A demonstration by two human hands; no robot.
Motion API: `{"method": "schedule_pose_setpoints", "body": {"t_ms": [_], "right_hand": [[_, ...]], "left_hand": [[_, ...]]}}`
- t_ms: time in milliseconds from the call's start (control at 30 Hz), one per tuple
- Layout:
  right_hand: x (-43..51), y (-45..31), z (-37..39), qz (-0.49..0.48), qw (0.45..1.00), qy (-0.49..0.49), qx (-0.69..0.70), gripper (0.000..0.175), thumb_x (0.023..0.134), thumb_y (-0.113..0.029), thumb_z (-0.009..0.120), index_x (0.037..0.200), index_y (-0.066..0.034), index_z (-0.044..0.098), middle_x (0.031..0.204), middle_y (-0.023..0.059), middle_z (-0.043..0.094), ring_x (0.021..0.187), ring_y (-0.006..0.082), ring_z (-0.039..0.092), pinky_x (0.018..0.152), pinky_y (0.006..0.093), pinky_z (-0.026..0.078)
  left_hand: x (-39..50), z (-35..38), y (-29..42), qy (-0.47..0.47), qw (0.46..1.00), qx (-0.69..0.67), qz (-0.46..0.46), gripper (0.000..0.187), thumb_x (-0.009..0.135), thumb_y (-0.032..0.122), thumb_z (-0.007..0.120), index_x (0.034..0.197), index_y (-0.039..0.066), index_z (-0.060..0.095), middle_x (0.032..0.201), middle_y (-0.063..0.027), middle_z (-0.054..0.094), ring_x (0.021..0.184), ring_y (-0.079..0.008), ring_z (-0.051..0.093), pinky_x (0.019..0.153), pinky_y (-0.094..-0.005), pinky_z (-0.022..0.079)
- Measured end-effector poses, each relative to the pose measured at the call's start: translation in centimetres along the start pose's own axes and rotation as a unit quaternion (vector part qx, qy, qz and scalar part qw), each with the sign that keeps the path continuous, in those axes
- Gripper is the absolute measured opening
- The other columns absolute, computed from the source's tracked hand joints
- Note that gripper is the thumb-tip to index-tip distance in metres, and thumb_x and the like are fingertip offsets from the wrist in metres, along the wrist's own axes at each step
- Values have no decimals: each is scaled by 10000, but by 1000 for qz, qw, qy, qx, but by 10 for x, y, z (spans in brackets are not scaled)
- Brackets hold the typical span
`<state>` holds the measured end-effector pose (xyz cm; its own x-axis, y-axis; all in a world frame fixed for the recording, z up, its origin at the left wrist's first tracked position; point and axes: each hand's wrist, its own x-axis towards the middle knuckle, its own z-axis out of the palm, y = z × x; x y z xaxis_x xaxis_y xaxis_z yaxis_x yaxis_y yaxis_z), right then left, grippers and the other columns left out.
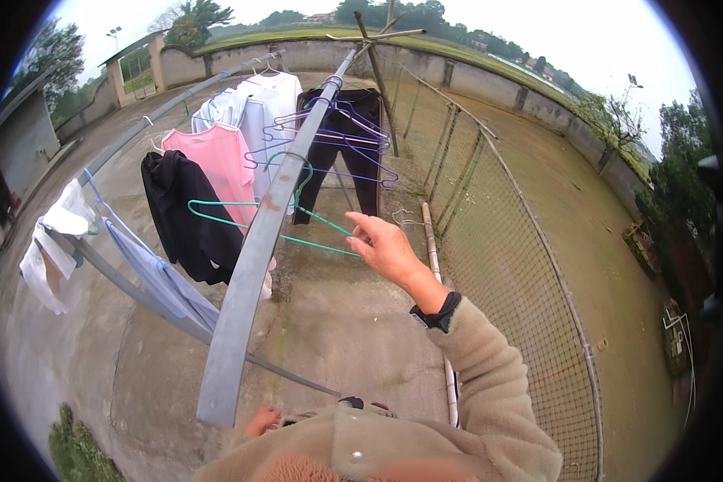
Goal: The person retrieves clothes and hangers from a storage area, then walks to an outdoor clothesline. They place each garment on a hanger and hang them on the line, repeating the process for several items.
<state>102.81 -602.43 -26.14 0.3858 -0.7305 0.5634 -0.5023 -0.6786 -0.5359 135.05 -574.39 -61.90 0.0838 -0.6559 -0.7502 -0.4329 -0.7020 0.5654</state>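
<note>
My right hand [373, 241] is raised at the right end of a green clothes hanger [316, 242], thumb and fingers near its tip; whether they touch it I cannot tell. The hanger hooks over a grey metal rail [265, 232]. Low by my body, my left hand [265, 419] hangs with its fingers partly hidden. Purple hangers [361, 144] crowd the rail farther along, in front of black trousers [337, 175]. On the rail to the left hang a black garment [187, 211], a pink top [217, 150], white and pale shirts [283, 90] and a blue cloth [150, 265].
Wire mesh fencing [506, 229] runs along my right, with a pole [432, 247] on the ground beside it. A slanting metal brace [138, 295] crosses below the rails at the left, near white cloths [66, 217]. A concrete wall [488, 84] stands behind.
</note>
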Motion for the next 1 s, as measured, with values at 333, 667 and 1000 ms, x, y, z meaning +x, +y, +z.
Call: {"method": "schedule_pose_setpoints", "body": {"t_ms": [333, 667, 1000], "right_hand": [[105, 132, -6, -83, 994, 66, 20, 186, 856, -98, 631, 1037, -61, 656, 745, 142, 579, 684, 300, 588, 618, 361, 463], [228, 245, -17, -89, 993, 72, -28, 172, 844, -127, 638, 957, -2, 671, 797, 196, 644, 733, 347, 633, 663, 372, 494], [311, 276, -6, -124, 963, 118, -207, 1028, 535, -325, 870, 1387, -63, 357, 1287, 145, 481, 1248, 310, 401, 1035, 464, 312]], "left_hand": [[19, 96, -37, 192, 945, -217, -152, 303, 878, 251, 583, 1053, 4, 605, 899, -106, 647, 771, -212, 633, 656, -359, 527], [34, 171, 49, 221, 920, -265, -183, 307, 874, 251, 591, 1041, -5, 615, 901, -115, 655, 785, -216, 638, 674, -360, 525], [31, 193, 64, 250, 899, -283, -223, 311, 869, 252, 599, 1028, -14, 624, 903, -124, 664, 800, -219, 643, 692, -361, 523]]}}
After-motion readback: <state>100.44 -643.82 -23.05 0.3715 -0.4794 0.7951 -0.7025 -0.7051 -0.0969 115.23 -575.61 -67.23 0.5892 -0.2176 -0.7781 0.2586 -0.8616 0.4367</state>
